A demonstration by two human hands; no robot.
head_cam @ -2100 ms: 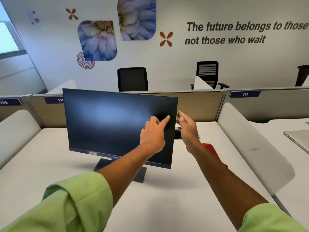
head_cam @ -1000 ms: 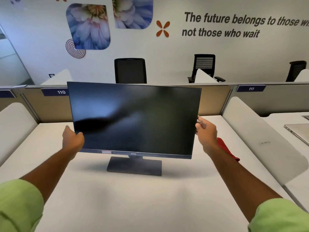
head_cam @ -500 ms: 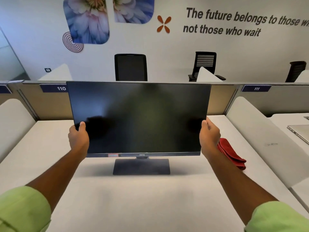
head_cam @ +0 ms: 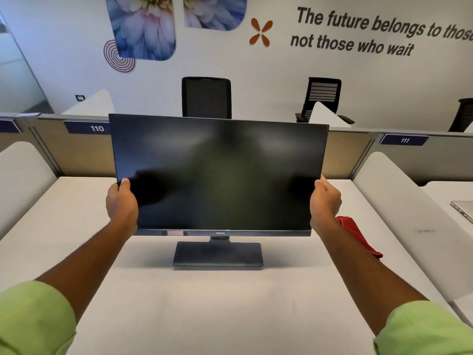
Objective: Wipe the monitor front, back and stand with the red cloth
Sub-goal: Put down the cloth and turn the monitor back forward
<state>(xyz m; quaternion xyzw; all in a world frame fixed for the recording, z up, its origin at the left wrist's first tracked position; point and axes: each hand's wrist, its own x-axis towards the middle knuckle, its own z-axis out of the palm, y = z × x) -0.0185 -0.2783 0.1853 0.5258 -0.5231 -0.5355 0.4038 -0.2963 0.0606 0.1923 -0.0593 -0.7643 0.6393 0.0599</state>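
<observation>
A black monitor [head_cam: 220, 172] stands on its flat dark stand [head_cam: 218, 254] in the middle of the white desk [head_cam: 220, 311], its dark screen facing me squarely. My left hand [head_cam: 121, 203] grips the screen's left edge low down, thumb on the front. My right hand [head_cam: 324, 201] grips the right edge at the same height. The red cloth [head_cam: 359, 235] lies crumpled on the desk just right of the monitor, partly hidden behind my right forearm. Neither hand touches it.
Rounded white dividers flank the desk at left [head_cam: 23, 180] and right [head_cam: 399, 213]. A low partition with labels 110 and 111 runs behind the monitor. A laptop corner [head_cam: 463, 210] shows on the neighbouring desk. Office chairs stand beyond the partition.
The monitor has been turned from angled to facing me square. My left hand moved from touching the screen to gripping its left edge; my right hand holds the right edge.
</observation>
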